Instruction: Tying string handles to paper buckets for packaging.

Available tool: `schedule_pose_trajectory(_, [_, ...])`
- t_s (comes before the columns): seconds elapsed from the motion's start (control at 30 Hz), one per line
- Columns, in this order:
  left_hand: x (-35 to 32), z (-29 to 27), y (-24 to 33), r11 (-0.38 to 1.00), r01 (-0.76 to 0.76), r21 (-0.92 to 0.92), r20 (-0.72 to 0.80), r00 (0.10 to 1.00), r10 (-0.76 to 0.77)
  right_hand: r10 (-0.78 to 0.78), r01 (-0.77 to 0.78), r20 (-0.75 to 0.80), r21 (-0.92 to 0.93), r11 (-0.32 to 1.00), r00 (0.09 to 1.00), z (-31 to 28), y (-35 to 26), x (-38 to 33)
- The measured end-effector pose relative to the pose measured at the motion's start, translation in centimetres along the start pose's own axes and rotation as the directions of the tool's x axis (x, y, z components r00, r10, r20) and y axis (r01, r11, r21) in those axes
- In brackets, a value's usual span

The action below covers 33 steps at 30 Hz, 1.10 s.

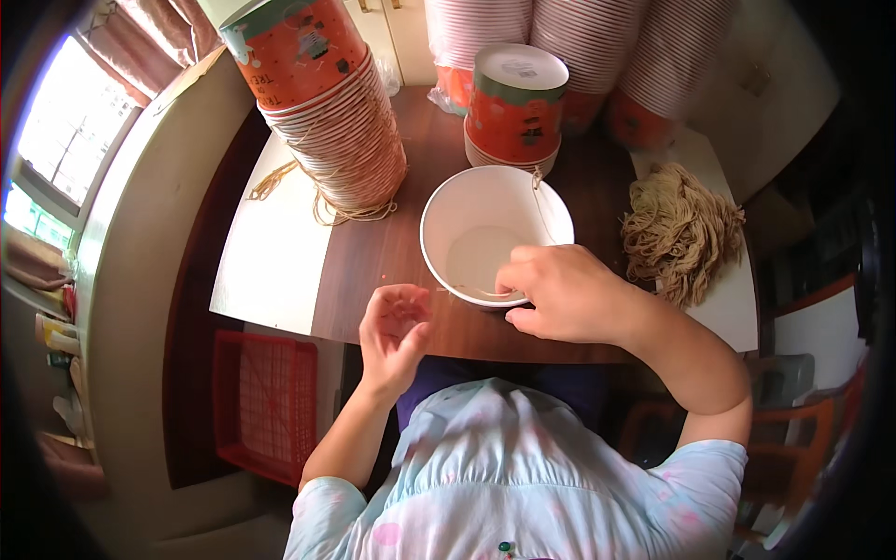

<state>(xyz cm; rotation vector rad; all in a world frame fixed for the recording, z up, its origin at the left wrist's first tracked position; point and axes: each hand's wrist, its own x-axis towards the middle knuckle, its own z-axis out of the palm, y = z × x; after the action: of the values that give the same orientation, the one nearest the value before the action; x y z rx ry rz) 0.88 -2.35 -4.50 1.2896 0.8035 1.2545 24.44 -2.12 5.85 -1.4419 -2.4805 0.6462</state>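
A white paper bucket (467, 210) stands open side up near the front edge of the brown table (373, 261). My right hand (560, 294) grips its near rim, and a thin tan string (539, 201) runs across the bucket's inside from the far rim toward that hand. My left hand (394, 331) hovers just left of the bucket with fingers loosely curled, pinching what looks like the string's end, though I cannot tell for sure. A bundle of tan strings (681, 233) lies to the right of the bucket.
A leaning stack of orange buckets with strings (331, 112) sits at the back left. A short upside-down stack (515, 107) stands behind the white bucket, with wrapped stacks (597, 47) further back. A red crate (266, 406) is on the floor at left, a chair (793, 411) at right.
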Motion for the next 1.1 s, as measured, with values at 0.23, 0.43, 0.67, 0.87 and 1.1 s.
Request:
schedule_pose_trajectory(0.23, [1.4,2.3,-1.1,0.958,-0.082,0.274,-0.036,0.995,0.096,0.025,-0.031,0.047,0.126,0.991,0.999,-0.3,0.1,1.0])
schedule_pose_trajectory(0.43, [2.2,2.7,-2.1,0.946,-0.072,0.316,-0.024,0.996,0.084,-0.057,0.058,-0.034,0.052,0.997,0.998,0.9,0.1,0.7])
schedule_pose_trajectory(0.67, [0.7,-1.5,-2.5,0.987,0.16,-0.019,0.003,0.987,-0.16,-0.003,0.005,-0.078,0.028,1.0,0.997,1.4,0.1,0.2])
schedule_pose_trajectory(0.87, [-0.1,-4.2,-1.9,0.853,0.054,0.519,-0.197,0.979,0.059,-0.034,0.036,-0.101,0.016,0.999,0.994,2.0,0.1,0.6])
schedule_pose_trajectory(1.1, [2.1,-1.3,0.2,0.44,-0.206,0.874,0.126,0.971,0.204,-0.014,0.015,-0.109,0.005,1.0,0.994,1.8,0.1,0.7])
